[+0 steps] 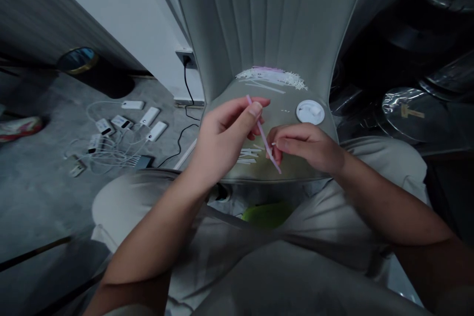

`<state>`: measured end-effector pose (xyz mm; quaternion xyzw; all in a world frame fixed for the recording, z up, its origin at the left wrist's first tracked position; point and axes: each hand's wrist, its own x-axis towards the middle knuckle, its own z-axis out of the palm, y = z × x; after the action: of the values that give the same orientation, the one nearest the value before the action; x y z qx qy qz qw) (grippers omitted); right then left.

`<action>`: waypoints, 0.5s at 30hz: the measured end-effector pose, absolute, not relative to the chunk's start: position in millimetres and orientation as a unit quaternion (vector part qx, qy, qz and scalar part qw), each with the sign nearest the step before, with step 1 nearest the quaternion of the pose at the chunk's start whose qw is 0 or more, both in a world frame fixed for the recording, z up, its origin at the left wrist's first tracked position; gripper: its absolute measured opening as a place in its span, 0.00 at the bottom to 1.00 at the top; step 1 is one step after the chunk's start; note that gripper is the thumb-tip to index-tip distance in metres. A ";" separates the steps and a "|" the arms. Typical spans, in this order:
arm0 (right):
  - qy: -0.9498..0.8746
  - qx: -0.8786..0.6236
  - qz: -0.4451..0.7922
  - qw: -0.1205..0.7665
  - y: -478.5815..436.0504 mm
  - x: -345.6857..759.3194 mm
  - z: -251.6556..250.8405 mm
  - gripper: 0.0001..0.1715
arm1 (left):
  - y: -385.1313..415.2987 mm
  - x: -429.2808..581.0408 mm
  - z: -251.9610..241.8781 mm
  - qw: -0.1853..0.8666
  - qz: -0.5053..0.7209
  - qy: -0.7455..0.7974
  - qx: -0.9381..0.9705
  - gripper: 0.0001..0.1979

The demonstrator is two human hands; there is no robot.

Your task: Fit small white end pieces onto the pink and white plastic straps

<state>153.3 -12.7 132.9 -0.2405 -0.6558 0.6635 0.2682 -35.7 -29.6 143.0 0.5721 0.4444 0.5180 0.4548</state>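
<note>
My left hand (237,131) is closed, pinching the upper part of a thin pink strip (263,134) between thumb and forefinger. The strip slants down to the right, and its lower end passes by the fingertips of my right hand (301,145). A tiny white piece (274,144) pokes out at the pinched fingertips of that hand; its kind is too small to tell. Below my hands, several short white strips (247,160) lie on the seat of a grey chair (289,170). Further back is a row of white bits (294,79) with pink strips (267,69) on top.
A round white lid-like dish (310,111) sits at the seat's right. On the floor to the left are several white devices (156,131) with tangled cables, and a dark cylindrical bin (98,71). Dark, shiny containers (407,111) stand at the right.
</note>
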 end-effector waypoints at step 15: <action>-0.747 -0.361 0.480 0.285 -4.3 161.5 127.0 0.17 | -33.0 -30.6 123.8 0.530 0.410 0.497 0.551 0.10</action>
<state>161.5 -4.3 127.0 -0.3613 -0.7473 0.4795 0.2849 -30.6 -33.0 123.8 0.5512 0.4972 0.4099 0.5301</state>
